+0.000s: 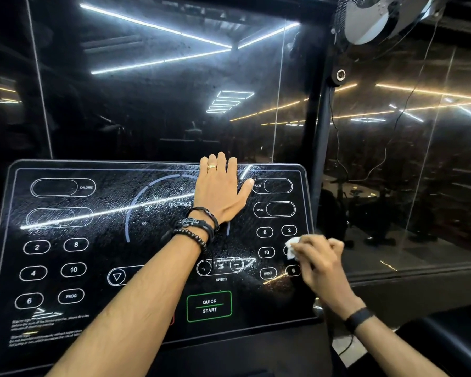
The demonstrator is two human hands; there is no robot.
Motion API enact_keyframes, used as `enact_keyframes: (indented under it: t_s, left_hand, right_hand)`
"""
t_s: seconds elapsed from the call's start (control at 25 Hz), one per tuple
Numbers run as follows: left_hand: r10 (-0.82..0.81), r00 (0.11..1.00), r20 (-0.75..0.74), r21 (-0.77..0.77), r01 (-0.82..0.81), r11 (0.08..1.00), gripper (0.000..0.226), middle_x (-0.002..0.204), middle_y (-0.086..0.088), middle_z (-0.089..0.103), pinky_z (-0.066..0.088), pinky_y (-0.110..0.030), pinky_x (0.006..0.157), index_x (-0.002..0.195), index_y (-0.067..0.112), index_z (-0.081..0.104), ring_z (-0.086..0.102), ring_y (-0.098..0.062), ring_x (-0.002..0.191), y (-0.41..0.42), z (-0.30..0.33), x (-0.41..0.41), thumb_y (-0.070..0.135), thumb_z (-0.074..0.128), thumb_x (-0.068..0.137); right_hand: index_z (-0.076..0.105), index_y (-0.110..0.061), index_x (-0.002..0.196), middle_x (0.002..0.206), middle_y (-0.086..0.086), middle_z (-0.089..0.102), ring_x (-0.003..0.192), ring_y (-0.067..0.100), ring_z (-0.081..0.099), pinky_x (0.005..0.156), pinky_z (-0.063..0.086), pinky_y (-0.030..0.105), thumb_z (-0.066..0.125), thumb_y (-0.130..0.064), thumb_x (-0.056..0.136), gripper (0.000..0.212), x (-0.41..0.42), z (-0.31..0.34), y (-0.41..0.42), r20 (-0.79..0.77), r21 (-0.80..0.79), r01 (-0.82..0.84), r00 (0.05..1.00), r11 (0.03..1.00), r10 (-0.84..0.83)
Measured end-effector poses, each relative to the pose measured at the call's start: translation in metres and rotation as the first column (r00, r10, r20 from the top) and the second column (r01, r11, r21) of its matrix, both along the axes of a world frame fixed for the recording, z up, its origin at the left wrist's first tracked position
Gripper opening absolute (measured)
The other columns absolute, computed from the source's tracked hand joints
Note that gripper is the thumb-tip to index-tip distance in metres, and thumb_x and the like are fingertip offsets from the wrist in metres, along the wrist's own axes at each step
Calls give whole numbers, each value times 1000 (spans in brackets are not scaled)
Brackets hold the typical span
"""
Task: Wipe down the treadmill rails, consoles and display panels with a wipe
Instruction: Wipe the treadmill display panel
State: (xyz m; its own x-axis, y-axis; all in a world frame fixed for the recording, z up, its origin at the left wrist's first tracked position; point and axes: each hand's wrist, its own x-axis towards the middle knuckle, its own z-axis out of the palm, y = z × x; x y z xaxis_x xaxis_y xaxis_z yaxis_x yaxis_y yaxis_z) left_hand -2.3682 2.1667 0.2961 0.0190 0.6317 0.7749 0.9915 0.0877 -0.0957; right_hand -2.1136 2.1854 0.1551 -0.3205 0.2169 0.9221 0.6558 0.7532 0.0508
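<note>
I'm looking down on the treadmill's display panel [65,268], a glossy black slab with white-outlined buttons and a green QUICK START box [209,306] low in the middle. The left hand [220,189] lies flat on the upper centre of the panel, fingers straight and close together, reaching over its top edge, thumb spread out toward the PULSE window [278,185]. A gold ring [211,167] sits on one finger, and dark bracelets [199,227] stack at the wrist. Over on the right, the right hand [321,261] has its fingers curled around a white wipe [291,247], pressing it onto the number buttons at the panel's right edge, between the 2 and the 6. The wipe is mostly buried in the grip, so I can't tell how it is folded. A black band [359,318] circles that wrist. The glass shows smeary streaks around the DISTANCE arc [180,204]. Behind the console, a dark glass wall [147,104] reflects strip lights.
</note>
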Motion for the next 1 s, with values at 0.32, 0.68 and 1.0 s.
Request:
enact_keyframes:
  t_s: [0.32,0.68,1.0]
  left_hand:
    - [19,1000,-11,2,-19,1000,79,145,-23,47,22,-54,118,141,5,44,43,-41,130,-1,-1,1,62,14,94]
    - [9,1000,-4,2,-9,1000,78,140,-22,49,22,-54,117,139,4,45,44,-41,127,0,-2,1,62,16,95]
    - [26,999,-25,15,-26,1000,68,127,-18,54,29,-53,111,132,6,47,47,-38,115,-1,-2,2,59,24,97]
  right_hand:
    - [70,-17,100,98,-11,56,88,9,55,79,34,34,65,-1,88,20,12,-14,-13,153,-4,-61,986,998,61]
    - [68,-20,92,95,-11,60,86,17,61,78,37,40,60,-6,92,16,3,46,23,131,6,-53,990,999,52]
    - [70,-17,96,95,-7,61,88,18,61,78,36,41,62,-6,92,14,-6,71,36,139,51,-69,988,996,61]
